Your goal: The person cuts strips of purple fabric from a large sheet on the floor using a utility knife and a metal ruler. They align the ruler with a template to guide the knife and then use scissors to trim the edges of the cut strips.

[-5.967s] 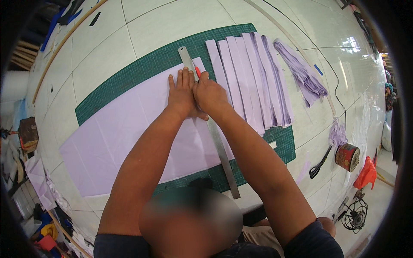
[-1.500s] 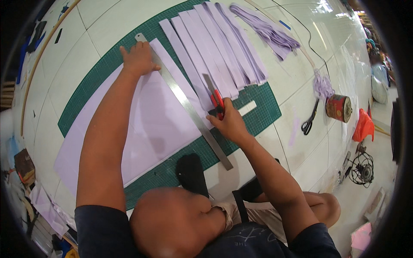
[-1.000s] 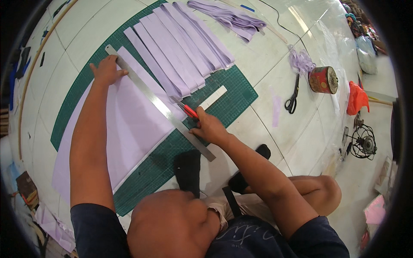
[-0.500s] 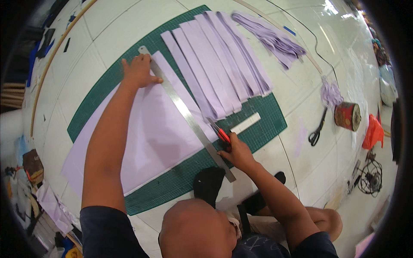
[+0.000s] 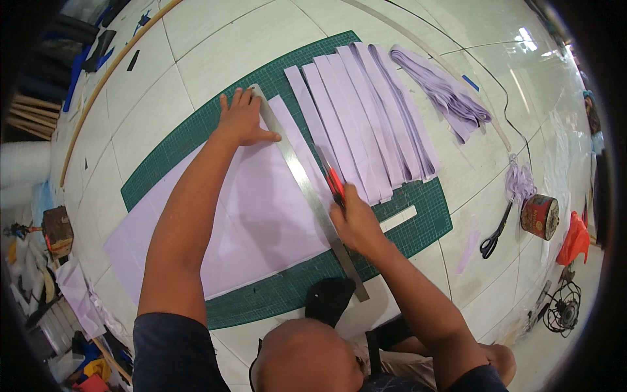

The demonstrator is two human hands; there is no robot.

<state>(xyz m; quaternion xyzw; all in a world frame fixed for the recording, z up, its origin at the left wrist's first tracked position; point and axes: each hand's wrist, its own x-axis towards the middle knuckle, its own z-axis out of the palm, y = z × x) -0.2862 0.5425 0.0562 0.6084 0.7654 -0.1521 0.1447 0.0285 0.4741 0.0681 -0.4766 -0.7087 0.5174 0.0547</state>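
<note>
A long steel ruler (image 5: pixel 304 179) lies slantwise across a wide sheet of lilac cloth (image 5: pixel 241 228) on a green cutting mat (image 5: pixel 261 302). Near the ruler's far end my left hand (image 5: pixel 245 124) presses down, fingers spread and thumb on the metal. My right hand (image 5: pixel 358 221) is closed around a red utility knife (image 5: pixel 335 185), just right of the ruler. Its blade points away from me, over the narrow cloth margin beside the ruler; whether it touches the cloth I cannot tell. Several lilac strips (image 5: pixel 356 124) lie side by side on the mat's right part.
A white bar (image 5: pixel 400 218) rests on the mat by my right wrist. Beyond the mat, a lilac bundle (image 5: pixel 444 95) lies on the tiles. Black scissors (image 5: pixel 498 230), a red tin (image 5: pixel 541 217) and a red plastic bag (image 5: pixel 575 240) are at the right. A black-socked foot (image 5: pixel 330 299) touches the near edge.
My right hand has moved the knife farther away from me alongside the ruler. My left hand stays on the ruler's far end. The whole view has shifted slightly.
</note>
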